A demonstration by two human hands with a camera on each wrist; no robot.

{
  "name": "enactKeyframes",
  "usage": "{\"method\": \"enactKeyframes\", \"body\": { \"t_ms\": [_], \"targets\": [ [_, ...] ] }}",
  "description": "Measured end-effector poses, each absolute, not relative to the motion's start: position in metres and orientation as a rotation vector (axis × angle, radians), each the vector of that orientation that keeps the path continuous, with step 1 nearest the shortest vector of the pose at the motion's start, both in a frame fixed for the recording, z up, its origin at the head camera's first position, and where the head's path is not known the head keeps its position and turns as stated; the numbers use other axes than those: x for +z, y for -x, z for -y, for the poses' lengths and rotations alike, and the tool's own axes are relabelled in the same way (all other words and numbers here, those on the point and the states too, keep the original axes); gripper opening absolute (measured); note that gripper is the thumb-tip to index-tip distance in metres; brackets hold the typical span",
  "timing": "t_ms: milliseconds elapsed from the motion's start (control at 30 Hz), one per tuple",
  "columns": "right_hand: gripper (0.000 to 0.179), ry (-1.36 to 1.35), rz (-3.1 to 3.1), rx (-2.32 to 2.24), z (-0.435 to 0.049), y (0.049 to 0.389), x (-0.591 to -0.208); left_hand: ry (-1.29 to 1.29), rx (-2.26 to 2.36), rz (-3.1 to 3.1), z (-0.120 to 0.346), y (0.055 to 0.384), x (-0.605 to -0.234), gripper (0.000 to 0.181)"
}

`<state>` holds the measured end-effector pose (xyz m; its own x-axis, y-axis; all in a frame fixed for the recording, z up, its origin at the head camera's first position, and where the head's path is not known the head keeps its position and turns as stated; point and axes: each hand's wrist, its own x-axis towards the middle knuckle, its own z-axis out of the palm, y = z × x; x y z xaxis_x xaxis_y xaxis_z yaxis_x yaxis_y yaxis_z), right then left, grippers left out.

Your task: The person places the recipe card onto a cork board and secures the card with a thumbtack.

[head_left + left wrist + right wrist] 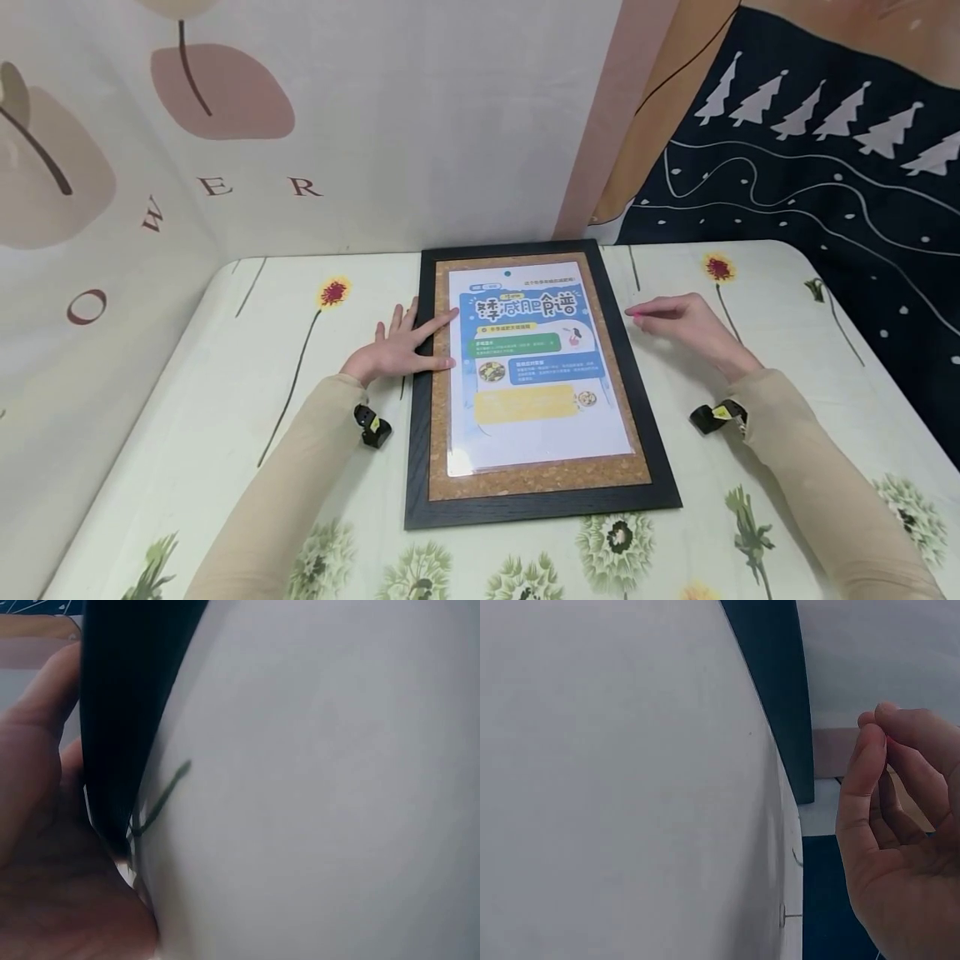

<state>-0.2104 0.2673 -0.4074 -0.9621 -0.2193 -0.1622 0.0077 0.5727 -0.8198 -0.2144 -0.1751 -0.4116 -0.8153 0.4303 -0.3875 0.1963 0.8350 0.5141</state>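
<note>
A cork board (pixel 540 486) in a black frame lies on the table. On its cork sits a printed poster (pixel 540 442) with blue, green and yellow blocks, and a teal push pin (pixel 507 273) shows at the poster's top edge. My left hand (pixel 397 350) is spread across the frame's left side, with thumb and index fingertip at the poster's left edge. Just off the frame's right side, my right hand (pixel 686 325) pinches a small pink push pin (pixel 639 319) between thumb and fingertips. In the right wrist view the fingers mostly hide the pin, leaving a speck of pink.
A flower-printed cloth (pixel 300 483) covers the table. Behind it hangs a pale curtain (pixel 420 125), and a dark cloth with white trees (pixel 825 183) hangs at the right. Each wrist carries a small black camera (pixel 372 425).
</note>
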Motion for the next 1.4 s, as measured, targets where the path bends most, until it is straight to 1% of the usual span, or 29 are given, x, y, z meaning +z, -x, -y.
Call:
{"method": "enactKeyframes", "body": {
  "t_ms": [300, 433, 633, 867, 967, 1167, 1400],
  "targets": [
    [0.040, 0.170, -2.572, -1.359, -0.256, 0.221, -0.401, -0.465, 0.625, -2.504, 0.175, 0.216, -0.413, 0.086],
    [0.040, 0.218, -2.559, -1.341, -0.249, 0.225, -0.396, -0.467, 0.629, -2.505, 0.176, 0.215, -0.412, 0.086],
    [0.034, 0.272, -2.531, -1.379, -0.238, 0.233, -0.393, -0.465, 0.638, -2.508, 0.177, 0.214, -0.411, 0.086],
    [0.037, 0.387, -2.477, -1.379, -0.224, 0.240, -0.383, -0.469, 0.646, -2.509, 0.177, 0.214, -0.413, 0.086],
    [0.036, 0.411, -2.467, -1.391, -0.216, 0.243, -0.380, -0.471, 0.650, -2.509, 0.178, 0.215, -0.414, 0.086],
    [0.030, 0.375, -2.490, -1.441, -0.200, 0.247, -0.380, -0.475, 0.647, -2.508, 0.178, 0.216, -0.413, 0.086],
    [0.031, 0.359, -2.465, -1.477, -0.185, 0.250, -0.378, -0.475, 0.642, -2.502, 0.178, 0.215, -0.412, 0.087]
  ]
}}
